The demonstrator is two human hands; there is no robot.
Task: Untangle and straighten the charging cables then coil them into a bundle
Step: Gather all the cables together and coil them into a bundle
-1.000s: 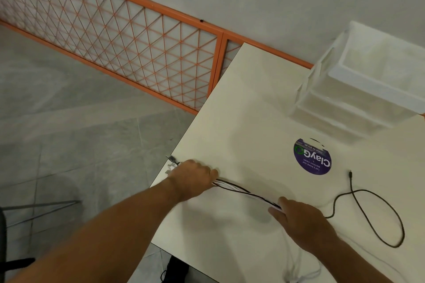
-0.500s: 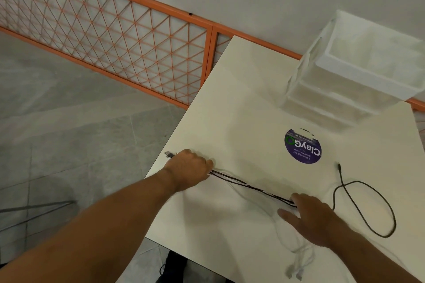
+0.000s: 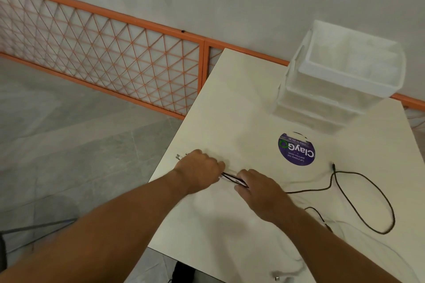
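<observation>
Left hand (image 3: 198,169): fist clamped on the cables (image 3: 231,177), left of the sticker (image 3: 296,152).
Right hand (image 3: 262,192): just beside it, fingers closed over the same cables.
Cables: black tail loops below-right of the sticker; plugs (image 3: 179,156) poke out at the bench (image 3: 234,99) edge.
Drawers (image 3: 340,85): above the sticker.

Blk/wht cables (image 3: 231,177), partly straightened
</observation>
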